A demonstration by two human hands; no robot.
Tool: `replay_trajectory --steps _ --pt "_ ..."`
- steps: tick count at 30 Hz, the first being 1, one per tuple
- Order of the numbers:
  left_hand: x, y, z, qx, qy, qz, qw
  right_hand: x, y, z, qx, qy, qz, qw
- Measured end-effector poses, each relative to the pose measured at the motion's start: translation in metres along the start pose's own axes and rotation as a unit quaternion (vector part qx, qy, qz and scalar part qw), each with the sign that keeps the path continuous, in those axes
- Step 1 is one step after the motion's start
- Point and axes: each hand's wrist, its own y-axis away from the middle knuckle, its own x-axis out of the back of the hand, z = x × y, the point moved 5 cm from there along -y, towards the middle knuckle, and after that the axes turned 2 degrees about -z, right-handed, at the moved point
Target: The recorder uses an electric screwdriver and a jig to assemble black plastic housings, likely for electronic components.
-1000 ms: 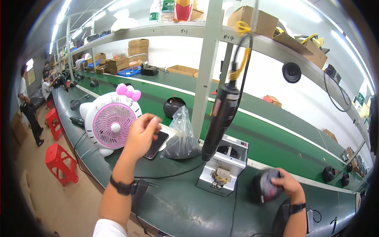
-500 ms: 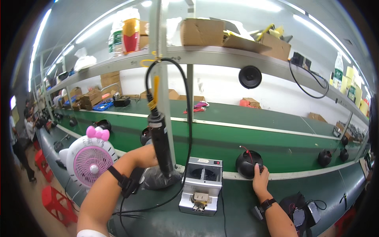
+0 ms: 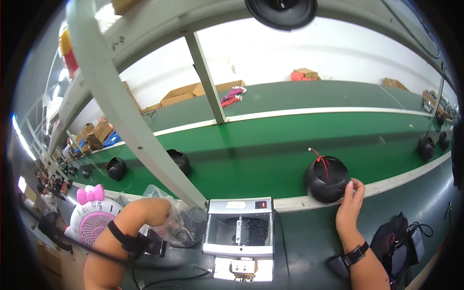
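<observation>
Black round shell [image 3: 319,187] on green belt [image 3: 256,154], right of centre in frame; top open, red wires [image 3: 325,164] loose-ended, seemingly unfinished. Right hand [image 3: 350,205] half-curled at its side, grip unclear; left hand [image 3: 158,212] at clear bag [image 3: 187,226], fingers hidden, hold cannot tell.

Looks like a factory workshop, on an assembly line. Has a long green belt [image 3: 261,150] running past the far edge of the counter [image 3: 309,246], dotted with matching black shells [image 3: 323,192]. Shows a small metal machine [image 3: 240,239] near that edge, a metal post [image 3: 118,101] rising there, and open boxes [image 3: 179,98] beyond the belt. Also includes a tube lamp [image 3: 23,139] and, past the counter's left end, more people [image 3: 48,199], small and blurred.
</observation>
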Motion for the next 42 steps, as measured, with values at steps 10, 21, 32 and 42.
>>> replay_trajectory --steps 10,21,32,42 --pt "0.015 0.002 0.05 -0.182 0.117 0.208 0.954 -0.008 -0.01 0.006 0.001 -0.041 0.006 0.999" --pt "-0.032 0.035 0.056 -0.143 0.16 0.282 0.935 0.016 0.014 -0.001 0.002 -0.042 0.043 0.998" --pt "-0.101 0.077 0.037 -0.184 0.264 0.304 0.896 0.039 0.05 -0.047 0.08 -0.122 -0.001 0.989" --pt "-0.087 0.074 -0.021 -0.202 0.029 0.329 0.922 0.067 0.089 -0.03 0.021 -0.092 0.044 0.995"
